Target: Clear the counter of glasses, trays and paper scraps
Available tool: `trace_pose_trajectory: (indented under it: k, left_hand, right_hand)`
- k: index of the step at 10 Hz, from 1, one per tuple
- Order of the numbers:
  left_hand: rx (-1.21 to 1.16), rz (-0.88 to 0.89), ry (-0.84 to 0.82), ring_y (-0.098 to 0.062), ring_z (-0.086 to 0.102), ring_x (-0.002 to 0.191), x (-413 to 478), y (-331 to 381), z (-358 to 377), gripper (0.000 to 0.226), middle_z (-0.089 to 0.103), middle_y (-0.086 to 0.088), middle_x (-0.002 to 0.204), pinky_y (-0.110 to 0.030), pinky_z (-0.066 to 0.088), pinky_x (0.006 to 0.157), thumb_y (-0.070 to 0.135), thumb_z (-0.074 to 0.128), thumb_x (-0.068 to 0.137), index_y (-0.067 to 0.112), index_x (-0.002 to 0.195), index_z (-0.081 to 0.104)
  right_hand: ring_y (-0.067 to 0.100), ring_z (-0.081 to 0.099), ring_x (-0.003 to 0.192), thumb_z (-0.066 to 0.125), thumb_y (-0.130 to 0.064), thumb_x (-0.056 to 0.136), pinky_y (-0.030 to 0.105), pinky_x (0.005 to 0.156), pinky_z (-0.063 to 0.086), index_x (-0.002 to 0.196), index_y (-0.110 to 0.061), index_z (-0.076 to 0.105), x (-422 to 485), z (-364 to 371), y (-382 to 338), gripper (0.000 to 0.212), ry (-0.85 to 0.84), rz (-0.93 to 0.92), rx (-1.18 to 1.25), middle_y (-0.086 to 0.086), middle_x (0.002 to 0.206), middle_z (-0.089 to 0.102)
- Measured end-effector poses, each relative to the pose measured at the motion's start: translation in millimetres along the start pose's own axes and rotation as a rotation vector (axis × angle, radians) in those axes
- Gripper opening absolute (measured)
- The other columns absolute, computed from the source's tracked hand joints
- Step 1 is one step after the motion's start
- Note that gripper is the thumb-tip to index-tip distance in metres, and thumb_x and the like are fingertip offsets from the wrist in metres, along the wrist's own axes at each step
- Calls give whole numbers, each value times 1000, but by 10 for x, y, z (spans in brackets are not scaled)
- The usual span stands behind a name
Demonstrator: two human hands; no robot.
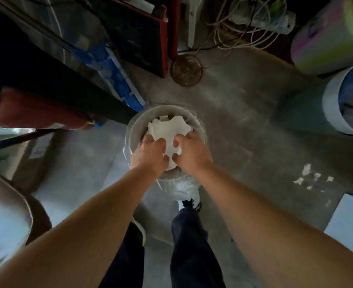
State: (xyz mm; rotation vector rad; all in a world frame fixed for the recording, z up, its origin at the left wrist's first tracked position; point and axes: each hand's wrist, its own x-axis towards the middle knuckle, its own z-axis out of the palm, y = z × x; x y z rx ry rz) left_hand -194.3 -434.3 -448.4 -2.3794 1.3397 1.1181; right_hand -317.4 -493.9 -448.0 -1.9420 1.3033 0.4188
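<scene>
A wad of white paper [167, 133] sits in the mouth of a round pale bin [199, 129] standing on the grey concrete floor [244, 125], near the middle of the view. Both hands press on the wad from its 6 o'clock side. The left hand [149, 153] lies at about 7 o'clock of the paper with fingers curled into it, gripping its edge. The right hand [191, 152] lies at about 5 o'clock, fingers likewise bent and closed on the paper. The two hands nearly touch over the lower part of the wad, and bare forearms run back from them to the bottom corners.

At 6 o'clock of the bin stand dark trouser legs [190, 246] and a white shoe [187, 194], just beside the bin's base. At 12 o'clock, apart from the bin, a round brown floor drain [186, 70] shows. At 4 o'clock, well apart, small white scraps [306, 175] lie scattered on the floor. At 10 o'clock a blue and white slat [117, 73] leans near the rim. At 1 o'clock, far off, pale cables [254, 21] lie tangled.
</scene>
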Motion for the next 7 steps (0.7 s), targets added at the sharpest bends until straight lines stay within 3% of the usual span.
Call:
trace_pose_trajectory:
  k: [2,4,5,7]
  left_hand:
    - [-15,33,-24,-24,54,103,472,-92,364,34,47,-6,125,-40,53,88,28,73,82,29,110,52]
    - [-115,60,-98,-32,50,116,529,-125,382,63,43,-10,131,-48,52,95,12,70,79,30,131,41]
    - [-116,45,-93,-32,51,115,363,-79,215,64,41,-11,134,-45,52,94,5,68,78,24,133,41]
    - [-59,24,-83,-31,53,112,-318,61,-421,60,40,-10,136,-45,54,92,9,69,83,20,135,40]
  right_hand:
    - [29,54,112,74,-19,83,40,90,52,118,-25,54,396,445,133,40,-76,47,123,7,126,46]
    - [26,49,117,73,-8,82,26,86,40,137,-21,45,473,527,213,63,-91,83,265,10,134,42]
    - [27,52,116,71,-5,81,30,89,48,136,-18,46,311,348,232,62,-86,108,287,11,133,46]
    - [30,56,121,64,-1,85,30,93,45,137,-12,52,-255,-277,158,54,-84,117,241,14,134,54]
